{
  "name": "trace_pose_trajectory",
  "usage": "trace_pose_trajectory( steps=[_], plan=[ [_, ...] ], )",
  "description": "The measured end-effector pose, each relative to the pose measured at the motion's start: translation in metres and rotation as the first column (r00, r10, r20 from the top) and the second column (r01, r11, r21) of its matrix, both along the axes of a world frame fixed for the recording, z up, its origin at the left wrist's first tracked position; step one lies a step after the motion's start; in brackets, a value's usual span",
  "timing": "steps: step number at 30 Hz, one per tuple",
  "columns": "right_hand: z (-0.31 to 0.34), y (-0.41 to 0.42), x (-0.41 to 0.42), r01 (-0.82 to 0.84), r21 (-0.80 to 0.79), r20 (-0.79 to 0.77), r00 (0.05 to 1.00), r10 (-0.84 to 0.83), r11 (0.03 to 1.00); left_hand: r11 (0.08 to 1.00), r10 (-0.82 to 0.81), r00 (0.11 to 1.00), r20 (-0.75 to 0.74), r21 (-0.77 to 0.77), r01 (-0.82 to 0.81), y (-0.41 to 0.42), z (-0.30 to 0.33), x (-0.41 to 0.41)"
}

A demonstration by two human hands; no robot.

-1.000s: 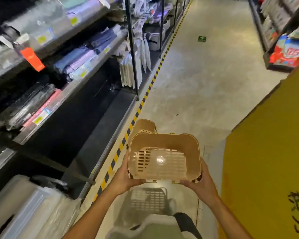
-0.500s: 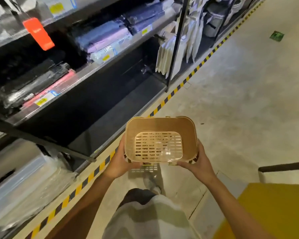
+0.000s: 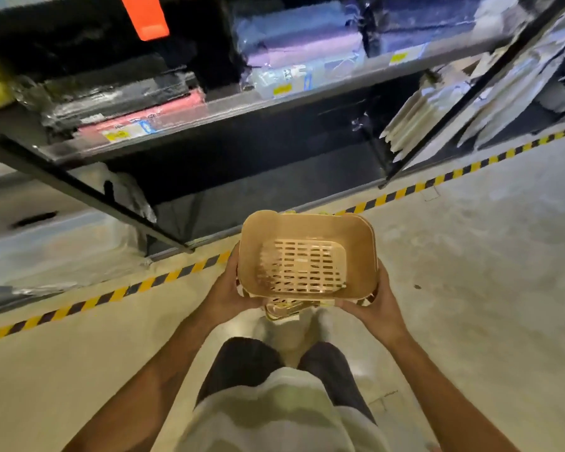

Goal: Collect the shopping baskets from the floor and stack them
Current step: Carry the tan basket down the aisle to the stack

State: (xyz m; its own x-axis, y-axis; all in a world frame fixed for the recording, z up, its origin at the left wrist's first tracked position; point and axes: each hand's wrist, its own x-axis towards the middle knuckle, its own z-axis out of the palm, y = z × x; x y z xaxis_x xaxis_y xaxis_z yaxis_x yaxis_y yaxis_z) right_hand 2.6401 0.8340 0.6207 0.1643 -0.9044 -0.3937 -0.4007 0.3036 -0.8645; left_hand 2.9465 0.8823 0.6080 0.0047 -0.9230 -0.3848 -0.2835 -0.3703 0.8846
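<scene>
Basket: tan plastic shopping basket (image 3: pixel 307 256) with slotted bottom, held upright above concrete floor (image 3: pixel 470 272), before the knees.
Left hand (image 3: pixel 230 290): grip clamped on left rim.
Right hand (image 3: pixel 377 305): grip clamped on right rim.
Background: yellow-black striped floor tape (image 3: pixel 111 293); dark metal shelving (image 3: pixel 209 112).

Person seen from above, head view. Both forearms bare to the frame edge; no sleeves, watch or rings visible on the left hand (image 3: pixel 229 293) or right hand (image 3: pixel 377 306). Torso covered by a loose pale top (image 3: pixel 274 415), off-white with a faint greenish cast, hem blurred. Legs in dark trousers (image 3: pixel 242 363), charcoal to black. Footwear blurred, pale, type unclear.
</scene>
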Motion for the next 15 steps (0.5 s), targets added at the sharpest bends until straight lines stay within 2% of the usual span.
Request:
trace_pose_trajectory(
  steps=[3, 8, 11, 15],
  plan=[
    [-0.028, -0.036, 0.001, -0.144, -0.003, 0.009, 0.989, 0.144, 0.99, 0.992, 0.111, 0.993, 0.025, 0.06, -0.113, -0.003, -0.026, -0.006],
    [-0.084, -0.085, -0.005, -0.292, 0.037, 0.057, 0.955, 0.29, 0.956, 0.956, 0.256, 0.962, 0.094, 0.12, -0.267, 0.003, -0.086, -0.028],
    [-0.116, -0.104, -0.014, -0.358, 0.059, 0.072, 0.933, 0.354, 0.932, 0.914, 0.372, 0.928, 0.005, 0.172, -0.367, 0.003, -0.116, -0.045],
    [-0.153, -0.114, -0.026, -0.381, 0.11, 0.111, 0.922, 0.37, 0.918, 0.882, 0.446, 0.892, -0.071, 0.204, -0.425, 0.007, -0.144, -0.066]
  ],
)
